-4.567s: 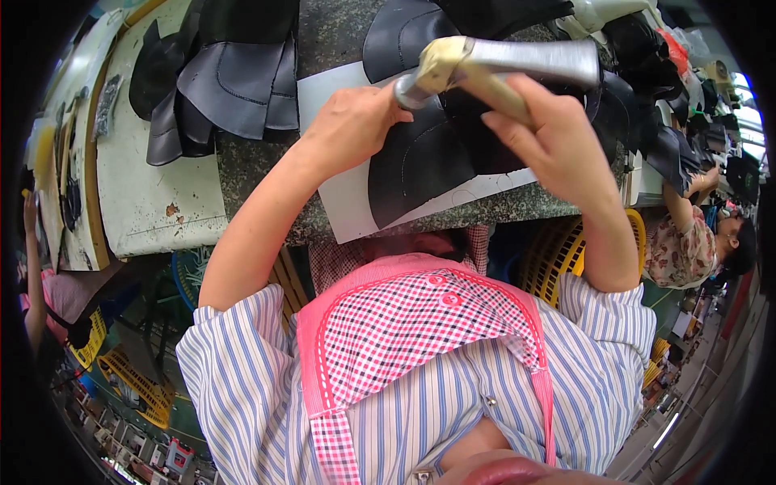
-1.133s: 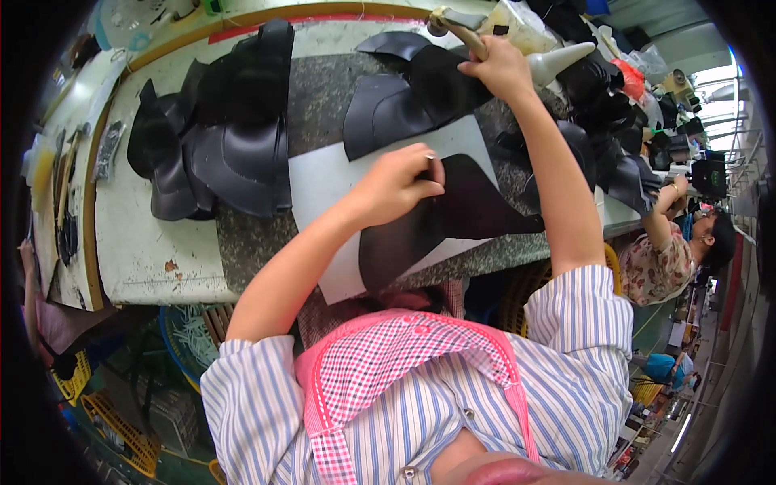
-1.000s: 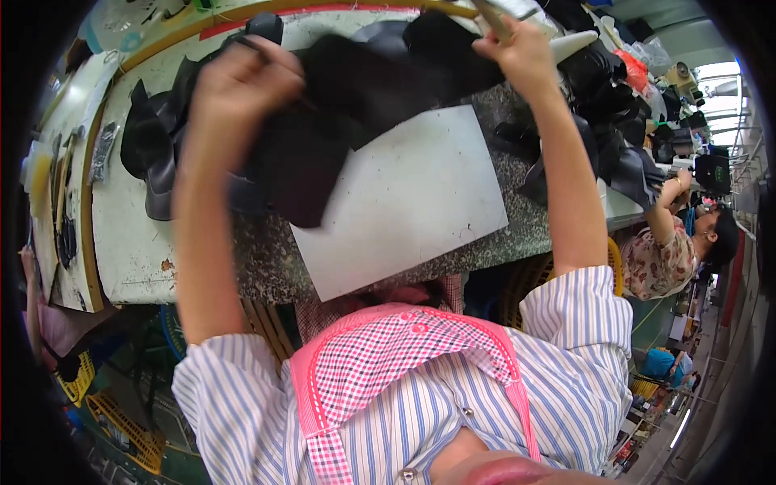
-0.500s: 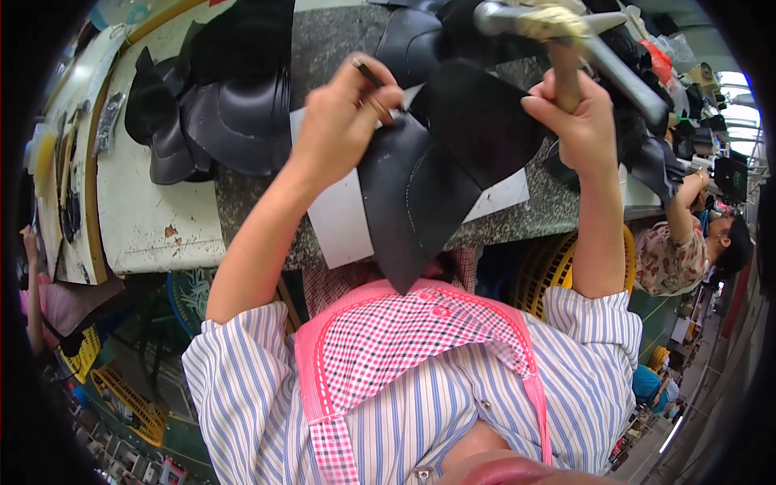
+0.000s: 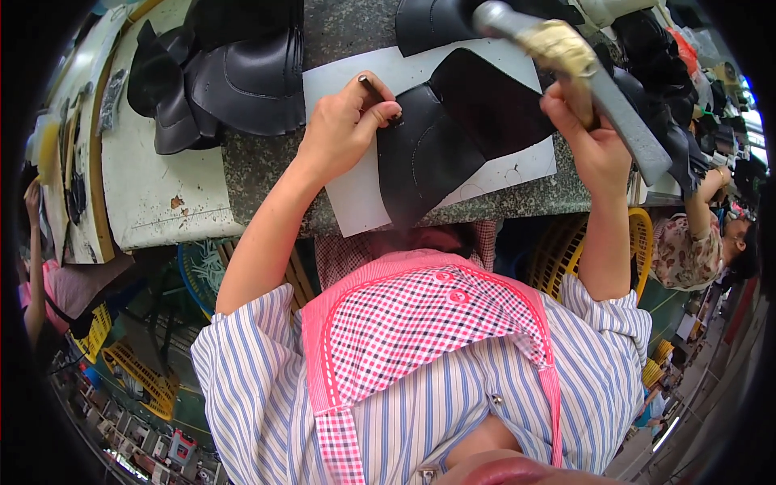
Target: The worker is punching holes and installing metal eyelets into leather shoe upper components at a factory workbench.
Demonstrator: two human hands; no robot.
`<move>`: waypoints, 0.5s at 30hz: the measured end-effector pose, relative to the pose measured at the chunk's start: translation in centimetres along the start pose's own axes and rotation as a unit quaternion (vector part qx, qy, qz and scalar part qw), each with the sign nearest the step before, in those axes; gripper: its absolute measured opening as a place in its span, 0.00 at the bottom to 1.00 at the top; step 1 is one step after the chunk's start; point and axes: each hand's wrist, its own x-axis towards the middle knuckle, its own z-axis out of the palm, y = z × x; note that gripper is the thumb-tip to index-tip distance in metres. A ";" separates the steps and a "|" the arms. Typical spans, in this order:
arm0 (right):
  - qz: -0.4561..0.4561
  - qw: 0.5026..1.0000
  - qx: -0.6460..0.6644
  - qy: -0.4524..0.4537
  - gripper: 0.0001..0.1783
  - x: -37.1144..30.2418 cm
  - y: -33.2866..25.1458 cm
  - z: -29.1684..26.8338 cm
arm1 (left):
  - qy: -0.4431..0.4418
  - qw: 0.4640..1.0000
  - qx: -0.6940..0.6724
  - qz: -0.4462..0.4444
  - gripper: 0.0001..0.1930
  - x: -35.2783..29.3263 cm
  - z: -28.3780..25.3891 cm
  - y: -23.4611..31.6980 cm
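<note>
A black leather shoe-upper piece (image 5: 432,149) with a dotted line across it lies on a white board (image 5: 349,212) in front of me. Its pointed near end reaches the table's edge. Closed around a slim dark metal punch (image 5: 370,87), my left hand (image 5: 338,133) stands over the left part of the leather. The punch's lower tip is at the leather, largely hidden by my fingers. My right hand (image 5: 594,149) grips the wooden handle of a hammer (image 5: 626,105), whose head has a yellowish wrapping round its middle. The hammer is raised right of the leather, apart from the punch.
Stacked black leather pieces (image 5: 242,85) lie at the left on the speckled worktable (image 5: 263,182). Another black piece (image 5: 436,24) lies beyond the board. A yellow plastic basket (image 5: 558,250) stands below the table's right edge. A person in a flowered top (image 5: 683,250) works at far right.
The leather piece has shifted away from me and to the right, and more of the white board shows. Both hands keep their tools; the right hand has moved slightly right and nearer.
</note>
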 end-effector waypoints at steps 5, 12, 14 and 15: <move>-0.036 0.997 -0.041 -0.048 0.09 1.0 -4.5 0.1 | -0.014 0.999 0.021 0.026 0.05 -0.2 -0.4 0.0; -0.011 0.944 -0.239 -0.226 0.11 2.1 -4.9 2.8 | -0.006 0.955 0.213 0.205 0.04 -0.2 0.3 -0.7; -0.038 0.948 -0.260 -0.177 0.10 2.1 -4.8 1.5 | -0.014 0.971 0.220 0.089 0.03 -0.1 -0.1 0.6; -0.076 0.964 -0.211 -0.142 0.09 2.4 -4.6 1.1 | -0.022 0.996 0.078 0.027 0.03 0.4 -0.4 -0.2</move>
